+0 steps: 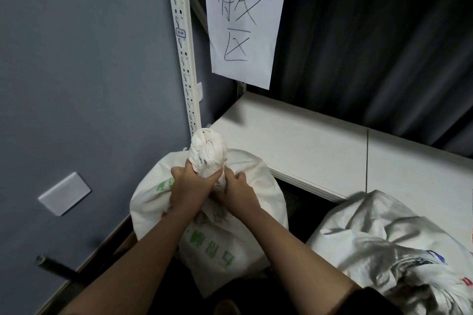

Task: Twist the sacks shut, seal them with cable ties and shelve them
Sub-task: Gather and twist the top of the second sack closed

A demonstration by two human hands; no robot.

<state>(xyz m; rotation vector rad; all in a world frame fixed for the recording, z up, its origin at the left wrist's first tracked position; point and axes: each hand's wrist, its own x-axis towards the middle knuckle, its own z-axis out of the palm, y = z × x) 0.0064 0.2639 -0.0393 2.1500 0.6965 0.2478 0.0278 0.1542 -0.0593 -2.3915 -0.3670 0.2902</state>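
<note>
Woven white plastic, green print: the sack (pixel 204 215) stands on the floor at 6 o'clock of the head view, pressed up against the front edge of the shelf board (pixel 320 151) at its 1 o'clock. We have only the one view.

Left hand (pixel 190 186) wraps the gathered neck (pixel 208 153) from 9 o'clock, fingers curled tight around it just under the bunched tuft. Right hand (pixel 236 188) grips lower at 3 o'clock, fingers curled into the twisted cloth below the left. We read the stacked grip as holding the twist from unwinding while the mouth is cinched; no cable tie visible, so tying looks not yet done.

The neck's long axis runs roughly upright, tip pointing toward 12 o'clock at the rack upright (pixel 183 41). Sack body's long axis follows it.

Second sack (pixel 378 245) slumps at 4 o'clock, apart from the first, its mouth loose and rumpled. A handwritten paper sign (pixel 244 18) hangs at 12 o'clock above the shelf.
</note>
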